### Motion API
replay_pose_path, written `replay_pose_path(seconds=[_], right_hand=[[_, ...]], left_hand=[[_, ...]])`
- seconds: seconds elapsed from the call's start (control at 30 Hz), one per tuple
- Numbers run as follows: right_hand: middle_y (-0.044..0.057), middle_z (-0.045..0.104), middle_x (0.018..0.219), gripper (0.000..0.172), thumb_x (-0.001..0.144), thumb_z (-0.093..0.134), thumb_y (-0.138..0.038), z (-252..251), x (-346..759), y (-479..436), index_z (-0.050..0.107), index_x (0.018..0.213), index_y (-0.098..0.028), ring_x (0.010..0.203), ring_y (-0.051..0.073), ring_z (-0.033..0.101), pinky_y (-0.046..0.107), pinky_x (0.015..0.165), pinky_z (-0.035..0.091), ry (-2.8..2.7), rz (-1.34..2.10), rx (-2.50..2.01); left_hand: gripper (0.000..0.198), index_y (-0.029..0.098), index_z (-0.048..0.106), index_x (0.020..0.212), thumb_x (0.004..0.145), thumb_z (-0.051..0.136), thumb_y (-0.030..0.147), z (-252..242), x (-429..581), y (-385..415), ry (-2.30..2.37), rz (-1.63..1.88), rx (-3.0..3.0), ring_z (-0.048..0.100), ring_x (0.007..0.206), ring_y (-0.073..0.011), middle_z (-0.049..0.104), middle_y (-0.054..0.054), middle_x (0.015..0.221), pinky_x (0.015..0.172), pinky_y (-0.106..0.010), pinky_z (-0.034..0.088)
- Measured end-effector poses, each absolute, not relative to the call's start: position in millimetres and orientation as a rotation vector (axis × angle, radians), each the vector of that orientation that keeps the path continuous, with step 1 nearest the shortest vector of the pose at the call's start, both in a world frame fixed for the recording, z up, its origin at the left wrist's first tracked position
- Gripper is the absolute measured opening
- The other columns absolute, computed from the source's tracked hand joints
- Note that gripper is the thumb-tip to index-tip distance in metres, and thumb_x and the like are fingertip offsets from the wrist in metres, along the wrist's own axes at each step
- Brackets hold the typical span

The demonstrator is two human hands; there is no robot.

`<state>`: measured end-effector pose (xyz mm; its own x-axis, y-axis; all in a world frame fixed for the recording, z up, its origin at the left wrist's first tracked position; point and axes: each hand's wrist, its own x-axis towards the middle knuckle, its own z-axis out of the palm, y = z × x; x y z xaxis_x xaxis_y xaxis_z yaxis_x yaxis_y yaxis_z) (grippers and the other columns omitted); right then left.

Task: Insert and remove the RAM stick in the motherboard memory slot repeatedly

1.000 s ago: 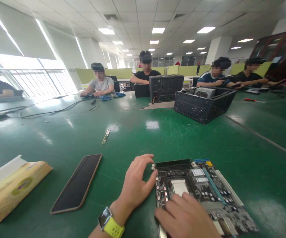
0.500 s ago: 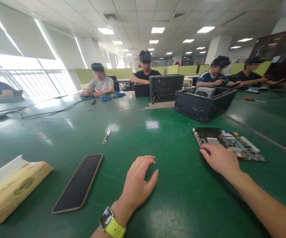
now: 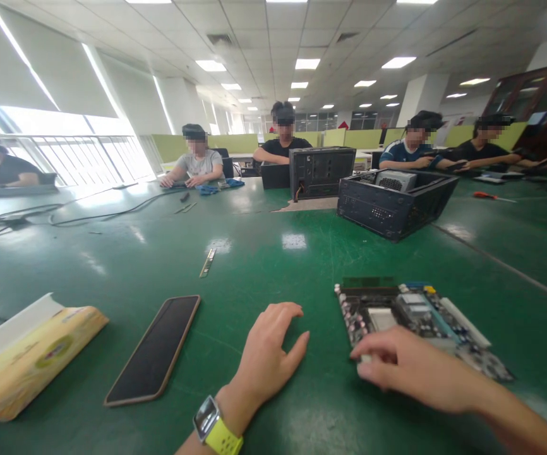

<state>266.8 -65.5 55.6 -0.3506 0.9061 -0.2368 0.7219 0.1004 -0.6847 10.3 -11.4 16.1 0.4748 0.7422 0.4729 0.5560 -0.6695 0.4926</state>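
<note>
A motherboard [image 3: 410,313] lies flat on the green table [image 3: 264,253], right of centre. My right hand [image 3: 408,368] reaches in from the lower right, and its curled fingers grip the board's near left corner. My left hand [image 3: 268,354], with a yellow-strapped watch [image 3: 211,426] on the wrist, rests on the table left of the board. Its fingers are loosely spread and hold nothing. A gap of bare table separates it from the board.
A dark phone [image 3: 155,351] and a yellow package [image 3: 27,360] lie to the left. A metal strip [image 3: 208,262] lies further out. Two black computer cases [image 3: 394,199] [image 3: 321,169] stand at the back, with several seated people behind them. Cables [image 3: 65,215] run at far left.
My right hand slid the motherboard away to the far right, then drew it back toward me. My left hand let go of the board's edge and stayed in place.
</note>
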Motion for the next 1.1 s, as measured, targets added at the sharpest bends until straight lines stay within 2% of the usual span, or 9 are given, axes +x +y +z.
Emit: replay_pose_path(seconds=[0.07,0.1,0.13,0.23,0.33,0.43,0.57,0.73,1.1], right_hand=[[0.002,0.071,0.090,0.044,0.081,0.053,-0.049,64.1,253.5,-78.6,0.059,0.119,-0.026,0.060,0.014,0.063,0.024,0.053,0.048,-2.014,1.538,-1.313],[0.003,0.070,0.094,0.047,0.081,0.053,-0.049,64.9,252.8,-79.8,0.056,0.123,-0.027,0.062,0.014,0.064,0.025,0.056,0.050,-1.935,1.546,-1.263],[0.003,0.070,0.095,0.046,0.082,0.053,-0.048,63.3,255.5,-77.1,0.057,0.122,-0.026,0.067,0.015,0.065,0.027,0.061,0.052,-1.869,1.419,-1.294],[0.005,0.070,0.101,0.036,0.083,0.052,-0.046,46.6,274.3,-54.1,0.065,0.109,-0.024,0.092,0.021,0.064,0.035,0.084,0.049,-1.754,0.744,-1.534],[0.007,0.064,0.118,0.039,0.083,0.052,-0.043,26.2,289.4,-32.1,0.062,0.115,-0.023,0.110,0.024,0.057,0.041,0.096,0.042,-1.801,0.450,-1.617],[0.007,0.067,0.112,0.037,0.084,0.050,-0.039,16.4,290.7,-26.5,0.063,0.114,-0.022,0.104,0.024,0.060,0.040,0.093,0.045,-1.916,0.450,-1.639],[0.005,0.069,0.105,0.030,0.086,0.046,-0.035,15.6,285.8,-30.5,0.066,0.105,-0.022,0.099,0.022,0.061,0.038,0.090,0.045,-1.915,0.439,-1.636],[0.003,0.070,0.102,0.027,0.088,0.044,-0.032,13.6,286.8,-29.1,0.067,0.101,-0.024,0.096,0.021,0.061,0.038,0.088,0.044,-1.957,0.430,-1.597],[0.002,0.070,0.097,0.026,0.090,0.044,-0.032,12.1,287.6,-28.2,0.068,0.096,-0.024,0.093,0.020,0.061,0.034,0.086,0.043,-1.946,0.440,-1.543]], left_hand=[[0.026,0.022,0.050,0.109,0.083,0.055,0.022,15.9,9.9,-11.1,1.117,0.961,2.452,0.055,0.105,-0.0236,0.060,-0.008,0.113,0.092,-0.042,0.046],[0.027,0.022,0.049,0.109,0.083,0.056,0.022,16.0,10.0,-11.2,1.117,0.947,2.454,0.054,0.107,-0.0239,0.059,-0.008,0.114,0.092,-0.042,0.046],[0.029,0.022,0.049,0.109,0.082,0.058,0.022,16.3,10.3,-11.3,1.113,0.929,2.459,0.054,0.108,-0.0243,0.058,-0.009,0.116,0.093,-0.042,0.045],[0.030,0.022,0.049,0.105,0.078,0.062,0.020,17.4,11.8,-12.8,1.097,0.867,2.475,0.052,0.111,-0.0251,0.056,-0.009,0.121,0.094,-0.043,0.044],[0.027,0.023,0.051,0.101,0.077,0.063,0.020,18.0,12.7,-14.1,1.088,0.802,2.489,0.051,0.113,-0.0253,0.054,-0.008,0.123,0.095,-0.043,0.043],[0.025,0.023,0.054,0.100,0.077,0.064,0.021,17.1,12.7,-13.5,1.099,0.778,2.497,0.050,0.113,-0.0259,0.054,-0.008,0.122,0.095,-0.044,0.043],[0.036,0.022,0.053,0.109,0.076,0.066,0.024,15.6,12.8,-11.3,1.091,0.817,2.494,0.052,0.109,-0.0253,0.056,-0.008,0.117,0.095,-0.043,0.044],[0.044,0.022,0.050,0.118,0.077,0.067,0.024,15.0,13.3,-11.5,1.038,0.844,2.493,0.050,0.112,-0.0252,0.052,-0.009,0.122,0.097,-0.042,0.043],[0.040,0.021,0.051,0.114,0.076,0.067,0.023,14.2,13.1,-12.0,1.014,0.860,2.488,0.051,0.109,-0.0244,0.054,-0.009,0.117,0.094,-0.041,0.045]])
